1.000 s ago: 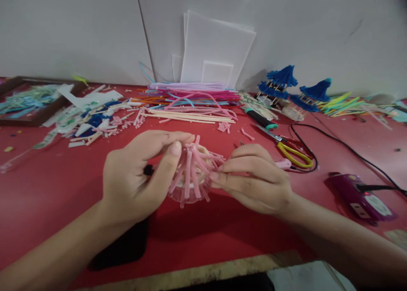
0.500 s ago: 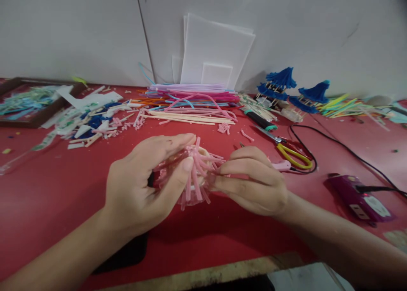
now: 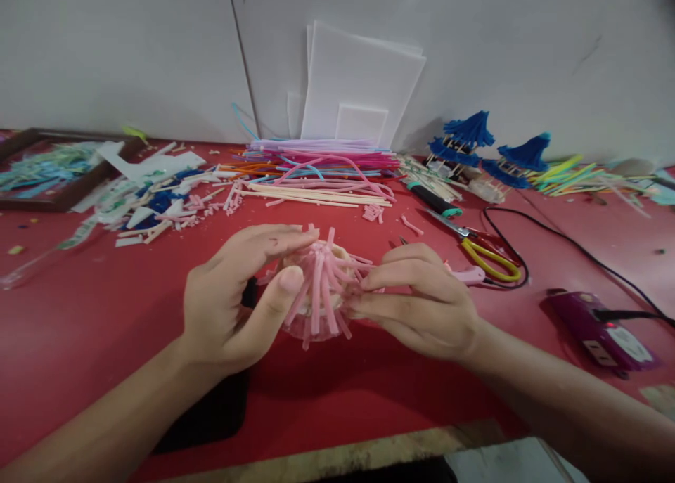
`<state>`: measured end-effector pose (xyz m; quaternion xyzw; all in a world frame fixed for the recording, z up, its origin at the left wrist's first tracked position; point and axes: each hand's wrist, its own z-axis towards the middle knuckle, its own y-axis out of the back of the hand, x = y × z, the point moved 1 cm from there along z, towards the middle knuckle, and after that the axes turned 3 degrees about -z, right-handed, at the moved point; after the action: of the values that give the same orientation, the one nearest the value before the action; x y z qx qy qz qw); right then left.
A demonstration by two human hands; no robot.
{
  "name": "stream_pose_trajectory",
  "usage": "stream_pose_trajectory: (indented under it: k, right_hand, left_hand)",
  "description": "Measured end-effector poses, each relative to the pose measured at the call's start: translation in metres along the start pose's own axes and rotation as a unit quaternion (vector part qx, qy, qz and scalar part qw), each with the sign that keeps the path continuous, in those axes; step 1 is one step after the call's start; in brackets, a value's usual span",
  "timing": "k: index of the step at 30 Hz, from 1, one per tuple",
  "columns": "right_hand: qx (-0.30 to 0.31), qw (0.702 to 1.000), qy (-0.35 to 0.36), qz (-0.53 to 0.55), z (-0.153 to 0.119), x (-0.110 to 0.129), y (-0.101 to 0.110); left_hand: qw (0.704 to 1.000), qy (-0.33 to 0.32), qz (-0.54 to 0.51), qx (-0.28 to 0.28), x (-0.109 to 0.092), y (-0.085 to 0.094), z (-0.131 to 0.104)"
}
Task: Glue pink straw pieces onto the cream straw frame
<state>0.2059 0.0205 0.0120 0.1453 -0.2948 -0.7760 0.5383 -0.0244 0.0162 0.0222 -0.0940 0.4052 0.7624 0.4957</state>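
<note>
Between my hands is a small round craft piece [image 3: 320, 286], with pink sticks fanning down from its peak over a pale ring and a clear base. My left hand [image 3: 242, 293] curves around its left side, fingers at the back near the peak and thumb lifted slightly at the front. My right hand [image 3: 416, 304] pinches at the right edge, its fingertips pressed together by the ends of the pink sticks. The left hand's other fingers are partly hidden behind the piece.
Behind lie coloured sticks [image 3: 321, 159], blue-roofed models [image 3: 461, 142] and scraps [image 3: 152, 202]. Yellow-handled scissors [image 3: 490, 261], a pink glue gun [image 3: 469, 275], a black cable and a purple power socket [image 3: 601, 332] are at right. A black object [image 3: 211, 413] lies below my left forearm.
My left thumb has moved left and off the top of the pink sticks, showing more of them. My right hand stays at the right edge.
</note>
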Motion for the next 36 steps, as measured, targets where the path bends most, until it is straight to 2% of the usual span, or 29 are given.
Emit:
stream_pose_trajectory:
  k: [4, 14, 17, 19, 22, 25, 30, 36]
  right_hand:
    - [-0.005, 1.0, 0.001, 0.006, 0.001, 0.001, -0.001]
    - [-0.021, 0.999, 0.041, -0.001, 0.01, -0.007, 0.003]
    - [-0.028, 0.999, -0.005, 0.016, 0.017, -0.009, 0.008]
    - [-0.018, 0.997, -0.06, 0.039, 0.022, -0.009, 0.008]
    - [0.019, 0.984, -0.147, 0.096, 0.027, -0.009, 0.005]
    - [0.027, 0.967, -0.202, 0.154, 0.03, -0.008, 0.001]
    - [0.028, 0.949, -0.241, 0.204, 0.036, -0.007, -0.002]
    - [0.018, 0.955, -0.222, 0.195, 0.042, -0.007, -0.005]
  left_hand:
    - [0.999, -0.032, -0.009, -0.002, 0.001, -0.002, -0.001]
    - [1.0, -0.018, 0.018, 0.002, 0.0, -0.005, -0.002]
    - [0.999, -0.026, 0.032, 0.003, -0.001, -0.005, -0.002]
    - [0.999, -0.028, 0.043, -0.001, -0.002, -0.005, -0.002]
    - [0.999, -0.026, 0.045, -0.005, -0.002, -0.006, -0.002]
    - [0.999, -0.019, 0.042, -0.002, -0.002, -0.007, -0.002]
    - [0.999, -0.007, 0.046, 0.001, 0.0, -0.007, -0.004]
    - [0.999, 0.001, 0.036, -0.003, -0.002, -0.006, -0.004]
